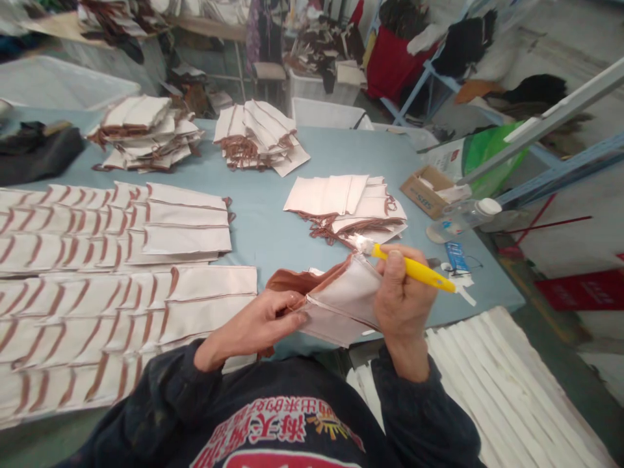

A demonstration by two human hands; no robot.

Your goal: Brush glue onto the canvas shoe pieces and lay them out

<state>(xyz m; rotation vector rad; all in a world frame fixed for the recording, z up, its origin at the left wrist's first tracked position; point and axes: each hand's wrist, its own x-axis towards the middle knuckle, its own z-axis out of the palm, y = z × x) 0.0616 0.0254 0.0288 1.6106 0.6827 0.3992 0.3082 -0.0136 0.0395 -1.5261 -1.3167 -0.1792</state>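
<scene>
My left hand pinches the left part of a folded piece, off-white on its outer face and brown inside, with a seam across it. The piece stands partly open in front of my body. My right hand grips a brush by its yellow handle. White stuff coats the brush's tip, which is at the top edge of the piece. The lower fingers of my right hand lie against the piece's right end; whether they hold it too I cannot tell.
Rows of overlapping white pieces with brown edges cover the table's left side. Stacks of similar pieces lie further back. At the right are a small cardboard box, a plastic bottle and white strips. A metal rail slants overhead.
</scene>
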